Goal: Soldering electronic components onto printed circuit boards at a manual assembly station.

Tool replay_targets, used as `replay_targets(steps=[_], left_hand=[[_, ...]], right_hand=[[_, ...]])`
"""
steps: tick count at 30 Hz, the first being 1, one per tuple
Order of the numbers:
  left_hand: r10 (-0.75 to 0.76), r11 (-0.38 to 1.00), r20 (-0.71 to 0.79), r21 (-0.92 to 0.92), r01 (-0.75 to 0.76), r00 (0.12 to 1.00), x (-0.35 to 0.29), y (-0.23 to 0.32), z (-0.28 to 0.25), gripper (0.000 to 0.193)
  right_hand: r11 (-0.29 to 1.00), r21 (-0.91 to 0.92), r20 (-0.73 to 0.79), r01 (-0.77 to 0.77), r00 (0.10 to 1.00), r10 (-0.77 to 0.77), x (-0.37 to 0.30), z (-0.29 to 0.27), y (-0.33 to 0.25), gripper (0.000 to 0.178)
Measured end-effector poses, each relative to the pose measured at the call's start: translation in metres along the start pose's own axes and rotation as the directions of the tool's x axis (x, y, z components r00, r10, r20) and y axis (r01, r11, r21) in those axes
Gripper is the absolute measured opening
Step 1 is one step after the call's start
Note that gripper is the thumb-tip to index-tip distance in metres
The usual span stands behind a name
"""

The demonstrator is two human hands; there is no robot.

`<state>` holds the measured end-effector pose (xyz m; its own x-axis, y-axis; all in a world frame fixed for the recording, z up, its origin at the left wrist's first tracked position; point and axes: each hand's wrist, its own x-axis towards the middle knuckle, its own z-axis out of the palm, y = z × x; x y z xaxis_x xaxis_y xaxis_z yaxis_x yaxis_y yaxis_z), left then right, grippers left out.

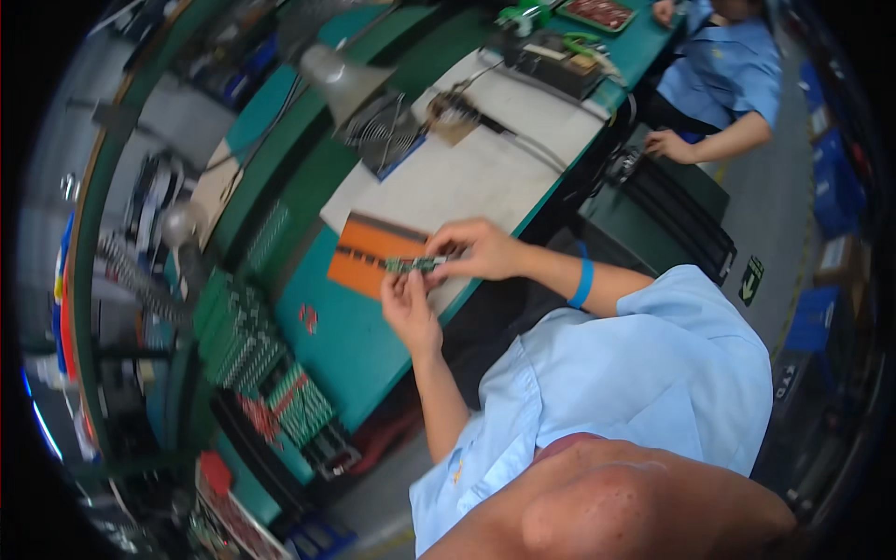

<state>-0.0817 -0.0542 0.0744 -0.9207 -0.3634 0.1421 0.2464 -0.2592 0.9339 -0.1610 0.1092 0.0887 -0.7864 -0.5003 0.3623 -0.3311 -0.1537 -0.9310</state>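
Currently | left hand (410,308), right hand (479,248) hold circuit board (407,265) | arrow-marked floor sign (750,280)

Left hand (409,306) and right hand (478,248) both grip small green board (403,266), over orange panel (357,273) on teal surface (350,350). Blue band (583,280) at right wrist. Green trays (245,341) farther left. Co-worker (723,79) upper right.

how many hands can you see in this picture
4: the person's left hand and right hand hold the small green circuit board; a co-worker at upper right shows a lower hand and an upper hand. Others may be hidden.
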Motion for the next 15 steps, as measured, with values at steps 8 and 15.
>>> replay_targets(steps=[8, 15], left_hand=[[-0.025, 0.997, 0.006, -0.067, 0.025, 1.0, -0.004, 0.007, 0.005, 0.017], [-0.083, 0.989, 0.023, -0.123, 0.085, 0.996, -0.002, 0.008, 0.001, 0.016]], right_hand=[[0.996, -0.039, -0.021, 0.085, 0.996, -0.086, -0.004, 0.004, -0.001, 0.024], [0.917, -0.261, -0.029, 0.301, 0.947, -0.319, 0.001, 0.016, 0.004, 0.027]])
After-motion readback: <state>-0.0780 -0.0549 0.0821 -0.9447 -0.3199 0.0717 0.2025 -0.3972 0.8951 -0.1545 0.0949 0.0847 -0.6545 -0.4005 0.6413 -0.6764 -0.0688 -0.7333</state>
